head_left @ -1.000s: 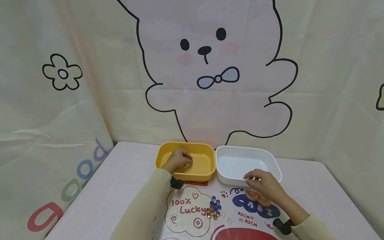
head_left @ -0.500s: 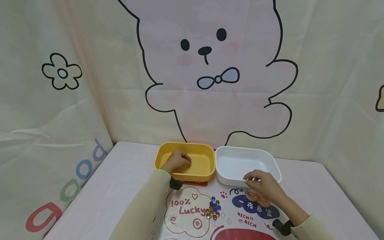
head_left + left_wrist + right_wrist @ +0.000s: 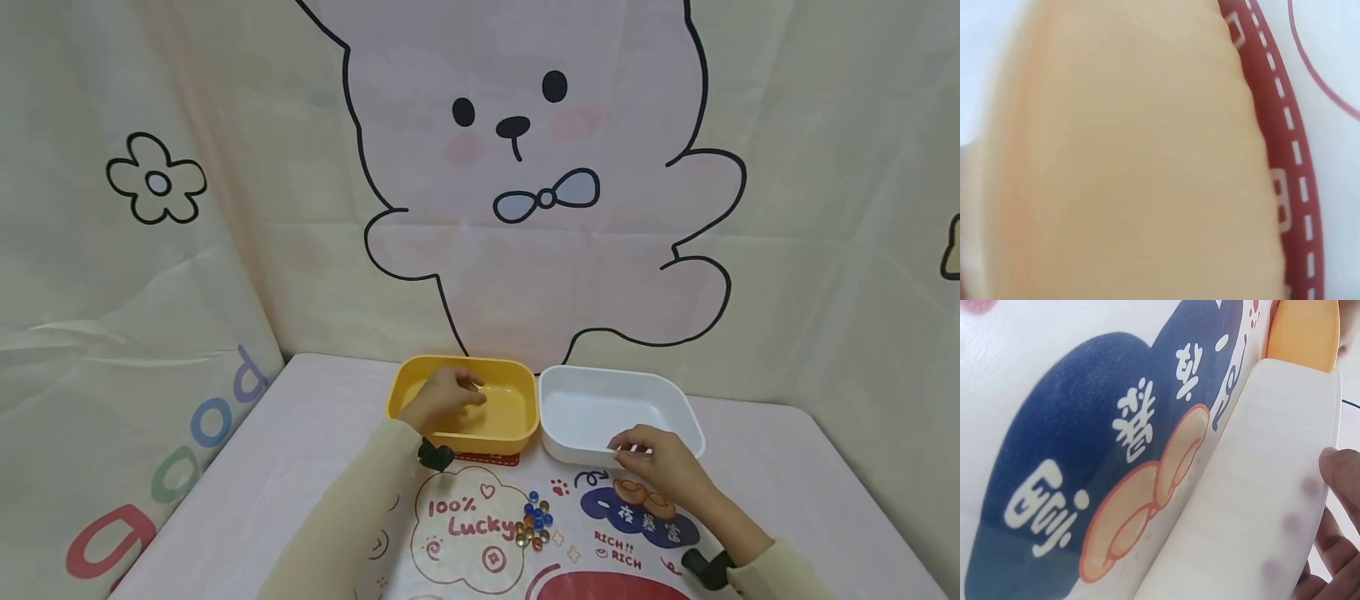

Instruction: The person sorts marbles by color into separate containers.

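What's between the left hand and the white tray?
Going right from the left hand: a bare stretch of the yellow tray's floor, then its right wall, close against the white tray. Head view shows it.

This looks like a small booth draped in cloth around a table (image 3: 300, 433) — whether it stands in a home, a studio or a lab cannot be told. Pale printed cloth (image 3: 810, 125) hangs behind and at both sides, carrying a big pink bear (image 3: 517, 275), an outlined flower (image 3: 157, 184) and coloured letters (image 3: 212, 422). Cartoon prints also decorate the tabletop, "100% Lucky" lettering (image 3: 472, 517) among them — cheerful, nursery-like decor.
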Demonstrator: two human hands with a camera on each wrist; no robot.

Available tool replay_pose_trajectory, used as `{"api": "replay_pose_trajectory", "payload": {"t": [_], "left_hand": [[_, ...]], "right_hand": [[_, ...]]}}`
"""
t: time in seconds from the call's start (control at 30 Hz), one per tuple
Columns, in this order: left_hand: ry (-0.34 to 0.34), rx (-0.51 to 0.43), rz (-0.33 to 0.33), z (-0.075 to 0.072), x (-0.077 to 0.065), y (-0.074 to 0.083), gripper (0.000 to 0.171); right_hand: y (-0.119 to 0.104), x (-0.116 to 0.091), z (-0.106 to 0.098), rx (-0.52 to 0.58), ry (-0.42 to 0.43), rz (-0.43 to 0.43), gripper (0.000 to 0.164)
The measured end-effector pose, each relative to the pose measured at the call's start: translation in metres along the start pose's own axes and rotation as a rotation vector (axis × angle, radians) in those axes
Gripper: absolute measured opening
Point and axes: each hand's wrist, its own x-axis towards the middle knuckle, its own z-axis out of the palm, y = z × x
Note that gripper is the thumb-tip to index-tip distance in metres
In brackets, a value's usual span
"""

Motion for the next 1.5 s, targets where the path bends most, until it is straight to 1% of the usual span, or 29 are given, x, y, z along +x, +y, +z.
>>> {"api": "replay_pose_trajectory", "payload": {"t": [0.1, 0.23, 0.33, 0.5, 0.63, 0.8, 0.9, 1.1, 1.33, 1.4, 1.5], "left_hand": [[0.004, 0.072, 0.043, -0.003, -0.005, 0.01, 0.032], [-0.002, 0.148, 0.067, -0.004, -0.01, 0.02, 0.036], [-0.011, 0.172, 0.093, -0.004, -0.015, 0.026, 0.035], [-0.025, 0.186, 0.163, -0.002, -0.027, 0.032, 0.037], [-0.032, 0.167, 0.204, 0.0, -0.039, 0.034, 0.036], [-0.034, 0.131, 0.251, 0.005, -0.053, 0.034, 0.034], [-0.03, 0.124, 0.264, 0.01, -0.061, 0.034, 0.032], [-0.033, 0.112, 0.267, 0.022, -0.077, 0.036, 0.026], [-0.115, 0.055, 0.292, 0.042, -0.092, 0.035, 0.022], [-0.141, 0.04, 0.287, 0.048, -0.095, 0.033, 0.022], [-0.181, 0.015, 0.261, 0.057, -0.097, 0.029, 0.022]], "right_hand": [[0.001, 0.0, 0.0, -0.007, 0.008, -0.011, 0.012], [0.003, 0.0, 0.0, -0.006, 0.011, -0.015, 0.012], [0.004, -0.001, 0.0, -0.016, 0.016, -0.015, 0.013], [0.004, -0.002, -0.001, -0.014, 0.018, -0.016, 0.013], [0.004, -0.003, -0.002, -0.005, 0.009, -0.016, 0.013], [0.004, -0.003, -0.001, -0.017, 0.018, -0.01, 0.013], [0.004, -0.003, -0.001, -0.019, 0.022, -0.017, 0.013], [0.003, -0.003, 0.001, -0.012, 0.018, -0.027, 0.013], [0.002, -0.001, 0.001, -0.022, 0.022, -0.021, 0.012], [0.002, 0.0, 0.001, -0.023, 0.022, -0.021, 0.012], [0.001, 0.0, 0.001, -0.019, 0.02, -0.028, 0.012]]}}
